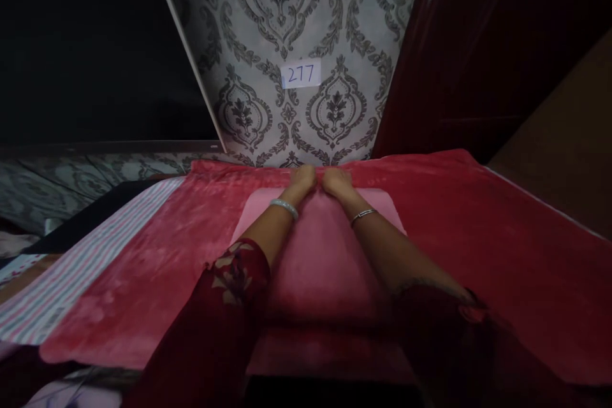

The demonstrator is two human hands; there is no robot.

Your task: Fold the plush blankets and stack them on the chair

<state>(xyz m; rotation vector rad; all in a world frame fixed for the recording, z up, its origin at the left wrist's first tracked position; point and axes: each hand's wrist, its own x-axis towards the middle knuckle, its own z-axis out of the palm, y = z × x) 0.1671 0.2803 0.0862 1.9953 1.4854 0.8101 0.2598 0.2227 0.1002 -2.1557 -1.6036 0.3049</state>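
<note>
so, the left hand [302, 178] and the right hand [337, 182] lie side by side, almost touching each other, at the far edge of the pink folded cloth [320, 255]. both seem to be pressed down flat on that edge with the fingers bent a little over it, but whether the fingers really pinch the cloth or only rest on it, i cannot tell, because they are small and far in the view. a pale bangle [284, 206] is on the left wrist and a thin bracelet [363, 215] on the right one. the pink folded cloth lies in the middle of the red plush blanket [478, 236], which spreads out under it on all sides. to the left of the pink cloth, past the blanket's edge, there is a striped sheet [71, 274]. behind the pink cloth stands the patterned wall [296, 13], with a paper label [301, 74] reading 277 above the hands. i think the risk is that the plush is slippery, so a push at the far edge could slide the whole cloth or wrinkle it, and the fold could open.
</note>
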